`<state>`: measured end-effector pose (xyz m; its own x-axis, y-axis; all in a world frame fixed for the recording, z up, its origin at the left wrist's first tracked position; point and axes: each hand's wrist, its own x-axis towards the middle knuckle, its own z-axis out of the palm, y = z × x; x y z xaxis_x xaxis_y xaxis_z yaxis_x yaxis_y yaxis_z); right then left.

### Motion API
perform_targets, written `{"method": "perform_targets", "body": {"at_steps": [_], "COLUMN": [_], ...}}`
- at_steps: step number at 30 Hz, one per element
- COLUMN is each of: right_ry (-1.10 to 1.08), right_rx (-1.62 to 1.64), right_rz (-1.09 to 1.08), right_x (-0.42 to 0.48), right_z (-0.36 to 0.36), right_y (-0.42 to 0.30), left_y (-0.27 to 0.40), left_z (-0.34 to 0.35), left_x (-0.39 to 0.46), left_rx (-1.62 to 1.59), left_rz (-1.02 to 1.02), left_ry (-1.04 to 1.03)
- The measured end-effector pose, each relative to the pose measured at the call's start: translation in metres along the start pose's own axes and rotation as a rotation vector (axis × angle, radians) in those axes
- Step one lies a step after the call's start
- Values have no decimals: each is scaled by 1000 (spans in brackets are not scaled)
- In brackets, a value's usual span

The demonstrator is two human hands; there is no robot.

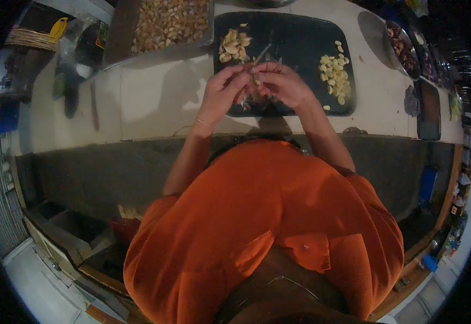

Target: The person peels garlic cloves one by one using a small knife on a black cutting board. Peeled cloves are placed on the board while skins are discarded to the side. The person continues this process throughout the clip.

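Observation:
My left hand and my right hand meet at the fingertips over the dark cutting board. Between their pinched fingers is a small pale piece, apparently a garlic clove, mostly hidden. A thin, narrow strip like a knife blade juts out past the fingertips; which hand bears it, I cannot tell. Unpeeled garlic cloves are heaped at the board's upper left. Peeled garlic cloves form a pile on its right side. Loose papery skins lie under my hands.
A large tray full of unpeeled cloves stands at the upper left. On the pale counter a slim knife-like tool lies left. A metal bowl of dark reddish food stands right, near a dark rectangular tray.

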<state>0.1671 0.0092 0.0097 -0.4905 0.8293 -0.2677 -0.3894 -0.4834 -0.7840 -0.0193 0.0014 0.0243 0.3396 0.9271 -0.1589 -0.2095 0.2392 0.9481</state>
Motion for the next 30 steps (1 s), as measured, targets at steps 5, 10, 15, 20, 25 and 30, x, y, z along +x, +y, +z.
{"method": "perform_targets", "body": {"at_steps": [5,10,15,20,25,30], "right_ry": [34,192,329,391,442,352], "right_rx": [-78,29,24,-27,-64,48], "right_rz": [-73,-153,-231,-291,-307,-214], "right_x": [-8,-8,-8,-10,-12,-17], "right_z": [8,5,18,21,24,16], "right_y": [-7,-4,-8,-8,-9,-10], "left_y": [10,0,1,3,2,1], "left_z": [0,6,12,14,19,17], "left_x": [2,-2,-5,-6,-7,-8], "left_rx": [-41,-39,-61,-47,-67,-74], "left_rz": [-45,-127,-143,-141,-106,-151], "left_ry": [145,46,-111,-133,-135,-138]}}
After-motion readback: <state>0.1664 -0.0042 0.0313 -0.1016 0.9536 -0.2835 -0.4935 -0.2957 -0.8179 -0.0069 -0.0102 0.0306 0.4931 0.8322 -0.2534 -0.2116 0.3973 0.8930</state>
